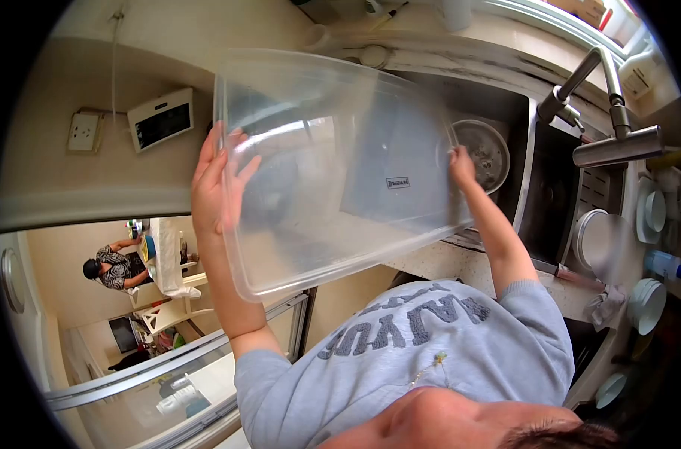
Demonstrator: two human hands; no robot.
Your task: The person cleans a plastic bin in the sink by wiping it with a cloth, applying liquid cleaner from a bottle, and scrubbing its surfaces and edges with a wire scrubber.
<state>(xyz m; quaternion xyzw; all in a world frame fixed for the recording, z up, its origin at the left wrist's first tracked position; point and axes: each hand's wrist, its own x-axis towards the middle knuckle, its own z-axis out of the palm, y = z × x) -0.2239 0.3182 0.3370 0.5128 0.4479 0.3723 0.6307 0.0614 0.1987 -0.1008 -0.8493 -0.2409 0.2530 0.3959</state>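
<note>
A large clear plastic bin [303,247], tilted with a small dark-bordered label on it, is held up between my two hands beside the sink [531,150]. My left hand [219,179] grips its rim at the left, some fingers showing through the plastic. At the far end, my right hand [462,165] is closed on the edge, fingers pressed together. Just beyond that hand sits a round metal bowl [494,153] in the sink basin, partly hidden by the bin. What the bowl holds is too small to make out.
A metal faucet [617,150] reaches over the sink from the right. Plates [599,239] and several bowls [646,307] stand along the right counter, near a crumpled cloth [608,305]. A wall screen [162,120] hangs at upper left. Another person [114,266] stands beyond the glass panel's frame.
</note>
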